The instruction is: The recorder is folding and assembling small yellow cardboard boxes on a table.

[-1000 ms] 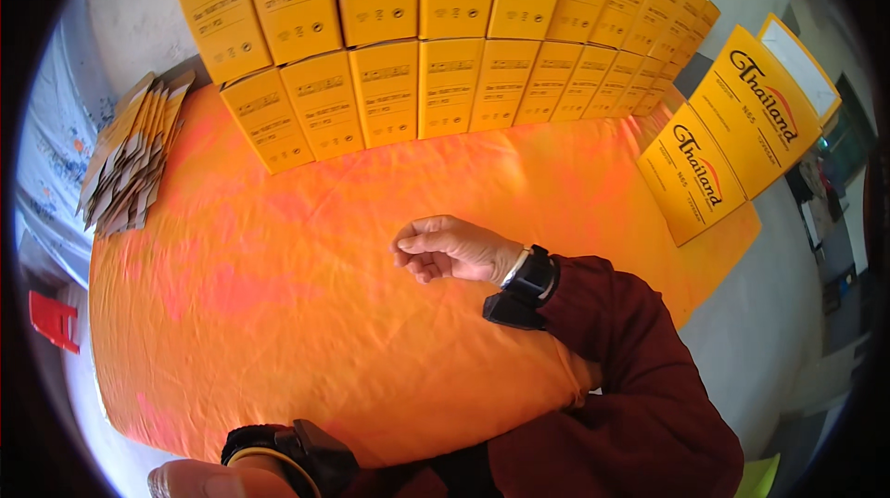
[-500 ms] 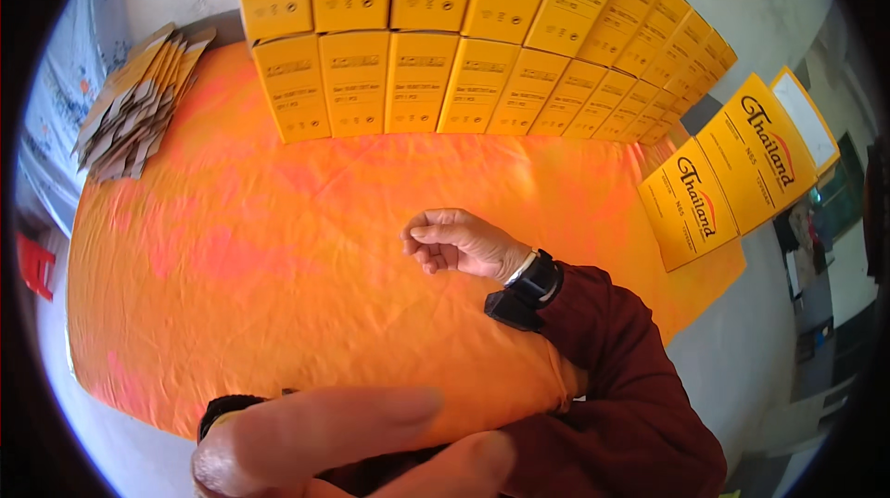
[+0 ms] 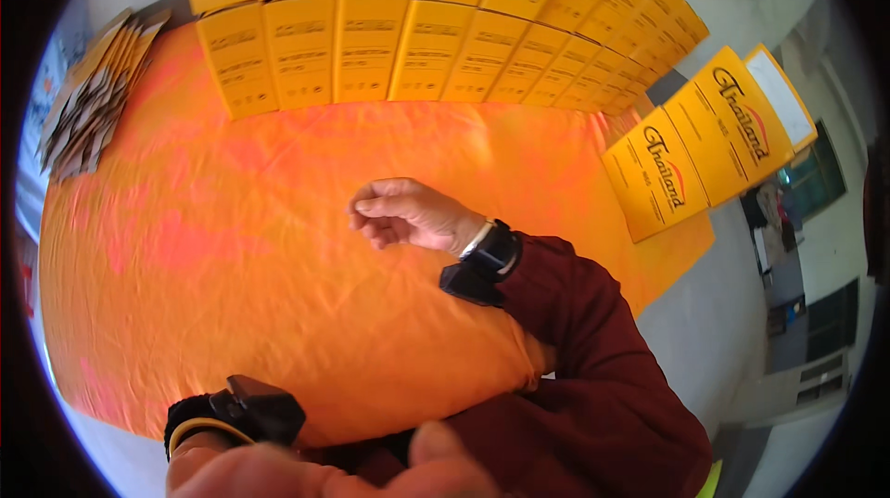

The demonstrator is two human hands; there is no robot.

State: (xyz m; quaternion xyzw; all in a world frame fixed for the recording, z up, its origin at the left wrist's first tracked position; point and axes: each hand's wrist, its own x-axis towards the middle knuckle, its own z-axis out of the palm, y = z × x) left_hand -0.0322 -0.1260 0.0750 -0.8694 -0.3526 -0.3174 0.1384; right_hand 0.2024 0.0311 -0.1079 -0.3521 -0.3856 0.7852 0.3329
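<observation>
My right hand [image 3: 408, 212] rests over the middle of the orange cloth [image 3: 278, 312], with its fingers loosely curled and the thumb against them. Nothing shows in its grip. A black band with a dark block sits on that wrist, below a maroon sleeve. Very close at the lower edge is my left hand [image 3: 306, 475], large and blurred. Its fingers are partly cut off by the frame, so whether it is closed cannot be told. A similar black band [image 3: 246, 410] and a yellow bangle circle the left wrist.
Yellow boxes [image 3: 371, 53] form a two-row wall along the table's far side. To the right stand stacked yellow cartons [image 3: 658, 173], the upper with a raised white flap [image 3: 779, 95]. Flattened cardboard pieces [image 3: 97, 99] are piled at the far left.
The whole view has shifted, so the table and boxes appear further left and higher. My left hand has dropped lower in the picture, uncovering its wristband. The right hand keeps its curled pose.
</observation>
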